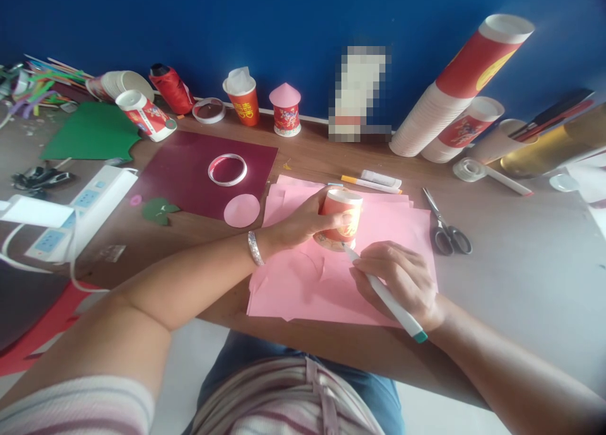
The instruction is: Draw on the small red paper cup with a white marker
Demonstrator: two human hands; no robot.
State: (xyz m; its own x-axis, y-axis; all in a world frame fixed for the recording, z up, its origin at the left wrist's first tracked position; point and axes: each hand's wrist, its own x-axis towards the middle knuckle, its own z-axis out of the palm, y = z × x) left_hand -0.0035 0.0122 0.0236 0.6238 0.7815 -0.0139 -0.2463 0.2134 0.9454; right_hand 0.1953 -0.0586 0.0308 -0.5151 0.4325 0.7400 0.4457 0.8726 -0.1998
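Note:
My left hand (310, 220) is wrapped round a red and white paper cup (344, 217) that stands on pink paper sheets (288, 296), with its white rim on top. Between the fingers of my right hand (395, 274) is a white marker (391, 302) with a green end. The marker's tip is at the cup's lower edge; whether it touches cannot be made out. Curved lines show on the pink paper just left of the cup. A silver bracelet (255, 248) circles my left wrist.
Scissors (442, 226) lie right of the paper, an orange and white marker (372, 184) behind it. A pink circle (242, 210) and white ring (227, 170) rest on maroon paper (189, 163). Behind stand a pink-roofed cup (286, 113) and stacked cups (440, 100). A power strip (83, 211) lies left.

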